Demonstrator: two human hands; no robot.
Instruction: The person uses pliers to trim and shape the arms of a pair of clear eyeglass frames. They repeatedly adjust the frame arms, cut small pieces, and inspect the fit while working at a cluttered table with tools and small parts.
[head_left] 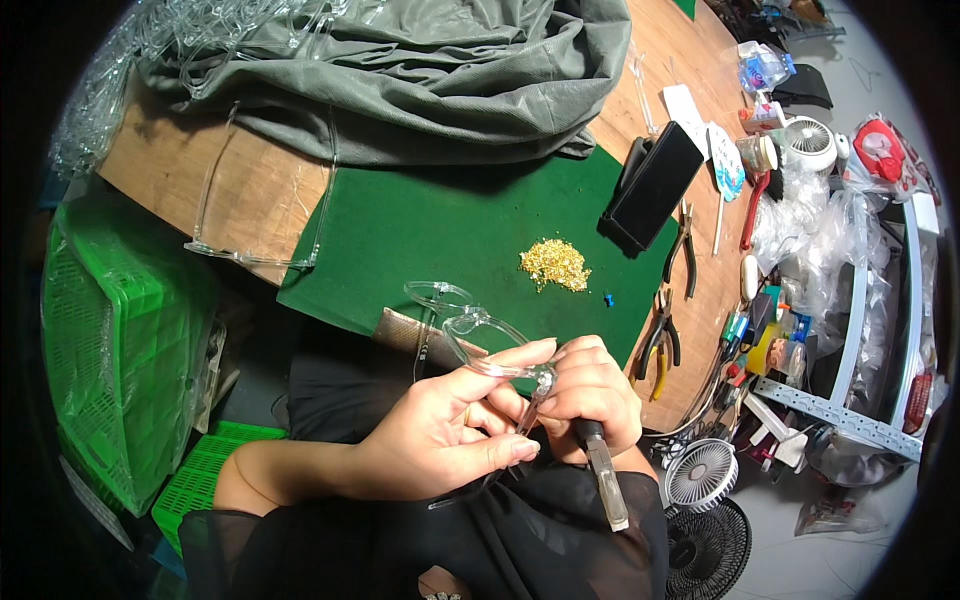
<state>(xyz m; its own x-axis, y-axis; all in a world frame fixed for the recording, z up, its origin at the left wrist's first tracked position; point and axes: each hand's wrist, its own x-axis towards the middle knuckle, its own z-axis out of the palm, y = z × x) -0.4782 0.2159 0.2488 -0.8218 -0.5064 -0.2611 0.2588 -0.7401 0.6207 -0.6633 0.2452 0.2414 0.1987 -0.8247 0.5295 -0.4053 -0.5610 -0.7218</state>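
Clear glasses frame (480,318): while both hands meet at its hinge corner, it is held up above the near edge of the green mat (430,230), its lens rims pointing away from the person and partly overlapping the mat in view.
Left hand (440,430): just on the person's side of the mat; thumb and fingers pinch the frame close to the hinge, with one temple running down between them.
Right hand (595,395): beside the mat's near right corner; the fingers curl closed around a black-handled tool (607,490), whose flat metal end points back toward the person, and the thumb side meets the frame's hinge corner.
Gold-coloured bits: a loose heap (555,265) on the right half of the mat, with a tiny blue piece (608,299) just right of it.
Black phone (655,185): tilted at the mat's far right corner, its screen dark.
Pliers (682,250): on the wood right of the mat, near other black-handled pliers (660,330).
Grey cloth (400,90): bunched along the mat's far edge.
Another clear frame (250,258): at the mat's left edge, temples reaching toward the cloth.
Green crate (120,380): left of the mat, below table level.
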